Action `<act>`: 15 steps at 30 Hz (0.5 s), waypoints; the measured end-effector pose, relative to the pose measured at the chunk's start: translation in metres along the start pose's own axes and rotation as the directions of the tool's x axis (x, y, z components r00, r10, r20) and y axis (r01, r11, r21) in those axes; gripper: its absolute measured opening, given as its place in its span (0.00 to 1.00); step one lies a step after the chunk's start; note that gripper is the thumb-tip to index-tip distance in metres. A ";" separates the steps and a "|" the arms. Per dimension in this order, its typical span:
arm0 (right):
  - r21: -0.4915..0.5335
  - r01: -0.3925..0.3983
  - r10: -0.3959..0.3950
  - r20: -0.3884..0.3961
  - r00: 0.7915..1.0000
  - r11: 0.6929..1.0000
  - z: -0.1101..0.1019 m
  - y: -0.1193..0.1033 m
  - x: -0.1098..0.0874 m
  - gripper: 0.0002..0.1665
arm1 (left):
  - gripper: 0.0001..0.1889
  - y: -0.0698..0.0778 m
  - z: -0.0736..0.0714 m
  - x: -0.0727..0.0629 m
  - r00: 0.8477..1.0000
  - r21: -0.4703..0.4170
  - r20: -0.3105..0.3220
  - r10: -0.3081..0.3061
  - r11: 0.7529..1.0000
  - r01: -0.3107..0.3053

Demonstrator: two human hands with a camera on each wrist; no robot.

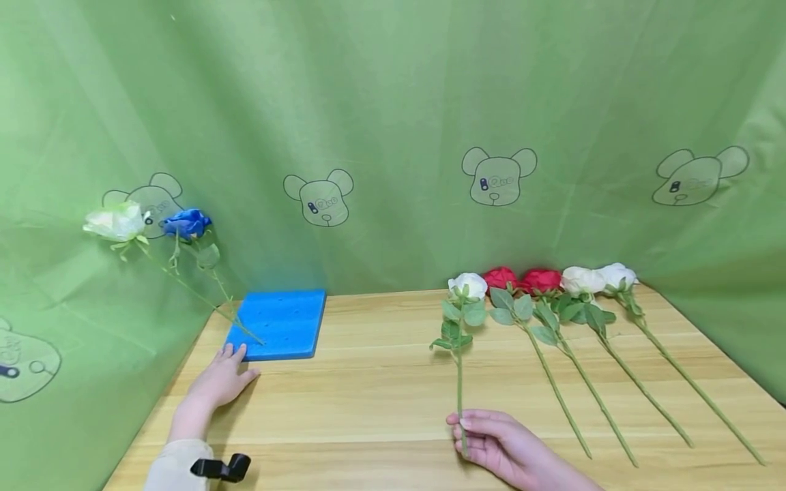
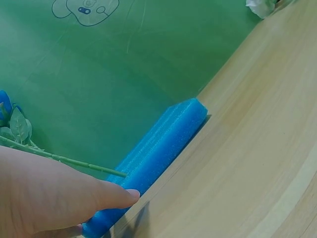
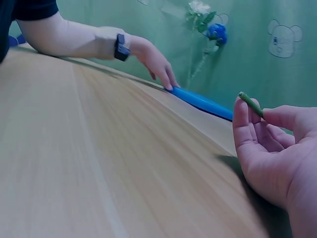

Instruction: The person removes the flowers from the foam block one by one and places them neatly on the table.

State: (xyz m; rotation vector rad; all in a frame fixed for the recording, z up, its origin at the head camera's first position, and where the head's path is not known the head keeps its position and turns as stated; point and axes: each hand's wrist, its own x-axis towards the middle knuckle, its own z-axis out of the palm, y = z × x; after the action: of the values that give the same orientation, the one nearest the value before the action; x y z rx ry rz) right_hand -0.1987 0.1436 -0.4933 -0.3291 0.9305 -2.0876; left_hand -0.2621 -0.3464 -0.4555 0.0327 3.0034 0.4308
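Note:
My right hand [image 1: 500, 443] pinches the lower stem of a white rose [image 1: 468, 286] between thumb and fingers. Its bloom points to the back of the table, and the cut stem end [image 3: 250, 103] sticks out past the fingertips in the right wrist view. At the left, my left hand [image 1: 220, 382] rests its fingers on the near-left corner of a blue foam board [image 1: 295, 327]. The thumb [image 2: 124, 196] lies along the board's near edge in the left wrist view. A greenish-white rose [image 1: 117, 221] and a blue rose [image 1: 187, 224] stand in the board, leaning left.
Two red roses [image 1: 542, 281] and two more white roses [image 1: 582, 280] lie side by side at the right, stems toward the front. The wooden table [image 1: 368, 409] spreads between the board and these flowers. A green curtain [image 1: 393, 102] hangs along the back and sides.

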 end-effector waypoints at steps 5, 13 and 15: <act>0.005 -0.016 0.016 0.017 1.000 1.000 -0.012 -0.013 -0.022 0.21 | 0.37 0.001 0.001 0.000 1.000 -0.003 0.002 -0.001 1.000 0.001; -0.099 -0.070 0.066 -0.035 0.997 0.993 -0.026 -0.033 -0.050 0.21 | 0.38 0.000 0.001 0.000 1.000 -0.007 -0.008 0.006 1.000 -0.006; -0.187 -0.068 0.053 -0.084 0.995 0.980 -0.028 -0.037 -0.055 0.21 | 0.38 0.000 0.001 0.000 1.000 -0.002 -0.006 0.010 1.000 -0.010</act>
State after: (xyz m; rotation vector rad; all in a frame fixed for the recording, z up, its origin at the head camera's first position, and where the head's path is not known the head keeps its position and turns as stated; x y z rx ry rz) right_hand -0.1985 0.2145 -0.4818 -0.3147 1.1766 -1.9730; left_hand -0.2620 -0.3458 -0.4566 0.0460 3.0102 0.4354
